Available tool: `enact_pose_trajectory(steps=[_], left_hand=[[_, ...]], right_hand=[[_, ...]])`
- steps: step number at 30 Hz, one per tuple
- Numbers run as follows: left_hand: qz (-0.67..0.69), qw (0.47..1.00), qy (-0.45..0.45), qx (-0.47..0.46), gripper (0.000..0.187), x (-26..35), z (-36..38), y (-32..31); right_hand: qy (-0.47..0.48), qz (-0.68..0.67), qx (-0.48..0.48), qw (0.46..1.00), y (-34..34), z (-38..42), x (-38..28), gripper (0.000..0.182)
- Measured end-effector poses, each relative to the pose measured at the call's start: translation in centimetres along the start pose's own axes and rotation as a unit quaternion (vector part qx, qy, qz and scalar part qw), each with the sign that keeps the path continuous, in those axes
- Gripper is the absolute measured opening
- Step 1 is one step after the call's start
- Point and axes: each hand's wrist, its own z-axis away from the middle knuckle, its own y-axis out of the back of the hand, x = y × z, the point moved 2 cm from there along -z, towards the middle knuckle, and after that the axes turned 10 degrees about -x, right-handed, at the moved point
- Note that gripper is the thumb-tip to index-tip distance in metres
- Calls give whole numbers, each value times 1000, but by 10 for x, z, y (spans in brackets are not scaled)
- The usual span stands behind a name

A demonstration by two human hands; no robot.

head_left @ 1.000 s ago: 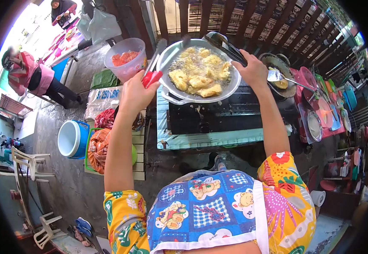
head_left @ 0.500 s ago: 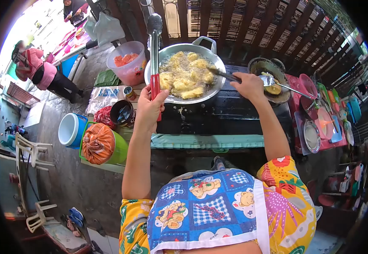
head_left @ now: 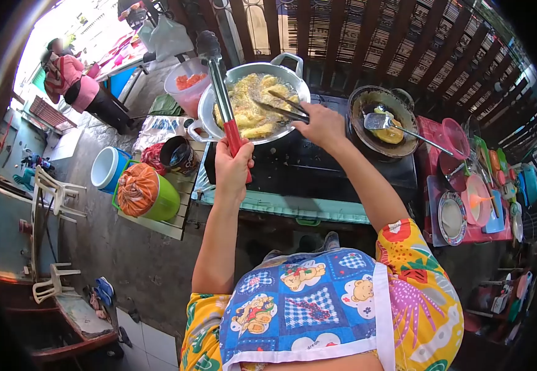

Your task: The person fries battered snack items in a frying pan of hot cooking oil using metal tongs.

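My left hand point(head_left: 232, 166) is wrapped round the red handle of metal tongs point(head_left: 220, 89), which point up and away from me, their dark scalloped tips past the pan's left side. In my right hand point(head_left: 323, 127) are dark tongs point(head_left: 291, 115); their two arms are spread apart over the frying food. Beneath them, a wide silver pan point(head_left: 206, 111) with loop handles holds bubbling oil and several golden battered fritters point(head_left: 261, 131). The pan sits on a black stove top point(head_left: 281, 167).
At right, a dark wok point(head_left: 358, 120) holds a metal spatula point(head_left: 376, 121) and a golden fried piece. A pink table point(head_left: 428, 131) beyond carries baskets and utensils. Left are a tub of orange-red food point(head_left: 185, 99), a green bucket point(head_left: 168, 204) and a person in pink point(head_left: 83, 93).
My view has shifted, moving the pan left in the picture. The dark tongs' arms now show spread apart over the fritters. The red-handled tongs lean further left at the top.
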Motion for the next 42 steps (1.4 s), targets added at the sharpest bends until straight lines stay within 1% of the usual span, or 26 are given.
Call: enact_pose_trajectory(steps=[2, 3, 8, 10, 11, 14, 15, 16, 18, 21, 23, 25, 26, 28, 29, 30, 31, 32, 33, 34, 35, 36, 38, 39, 40, 42], left_hand=[[0, 1000, 6, -2, 33, -1, 3, 1], [3, 1000, 13, -7, 33, -1, 4, 1], [-25, 1000, 4, 1, 34, 4, 10, 13], [-27, 1000, 1, 3, 34, 6, 9, 21], [-29, 1000, 9, 3, 35, 5, 7, 23], [-22, 999, 27, 10, 38, 3, 9, 31], [-21, 1000, 22, 5, 38, 5, 11, 34], [-21, 1000, 17, -2, 39, 7, 11, 37], [-22, 1000, 12, 2, 40, 8, 10, 48], [-38, 999, 26, -5, 41, 8, 9, 60], [-54, 998, 34, -1, 27, 8, 7, 63], [-52, 998, 30, -1, 27, 9, 6, 63], [-53, 998, 30, 0, 27, 9, 5, 63], [-64, 997, 35, -17, 28, 7, -2, 64], [-69, 997, 31, -26, 33, 4, -8, 65], [-74, 996, 28, -40, 38, 1, -14, 61], [-69, 997, 24, -37, 37, 1, -20, 55], [-58, 997, 20, -46, 39, 0, -27, 48], [-64, 996, 22, -51, 39, 0, -34, 41], [-71, 996, 26, -53, 40, 0, -39, 36], [-85, 993, 40, -66, 42, -2, -45, 33], [-69, 995, 20, -65, 44, -5, -52, 27], [-36, 996, 2, -80, 46, -7, -60, 16], [-44, 995, -5, -94, 47, -7, -62, 13], [-22, 994, -10, -110, 48, -6, -64, 9], [-20, 993, -13, -119, 49, -8, -67, 6]], right_hand=[[32, 39, -26, 998, -12, -8, -9, 43], [60, 40, -2, 997, -18, -13, -10, 39], [40, 35, -35, 998, -14, -24, -10, 33], [53, 81, -39, 995, -17, -26, -12, 32], [92, 97, -2, 991, -24, -28, -15, 31], [94, 124, -32, 987, -36, -40, -25, 35], [88, 139, -25, 986, -32, -40, -30, 32], [87, 140, -27, 986, -27, -37, -33, 32], [109, 105, 27, 988, -16, -29, -37, 28], [94, 152, -13, 984, -24, -28, -43, 26], [84, 174, -27, 981, -27, -28, -43, 27], [93, 125, 28, 987, -21, -28, -44, 32], [90, 125, 30, 988, -16, -26, -49, 32], [7, 66, 29, 997, -1, -18, -58, 46], [-5, 67, 13, 998, -11, -20, -55, 54], [-35, 97, -45, 994, -19, -21, -57, 60], [-54, 104, -86, 989, -23, -20, -57, 64], [-54, 82, -33, 995, -23, -13, -61, 63], [-75, 55, -42, 995, -24, -14, -61, 70], [-76, 15, -28, 997, -24, -13, -62, 72], [-74, -26, -54, 995, -22, -11, -62, 71], [-69, -69, -79, 992, -21, -9, -63, 71], [-69, -145, -93, 983, -24, -6, -64, 70], [-35, -169, -70, 982, -25, -2, -66, 71], [-33, -185, -102, 977, -28, 0, -66, 66], [25, -241, -71, 968, -24, 11, -73, 60]])
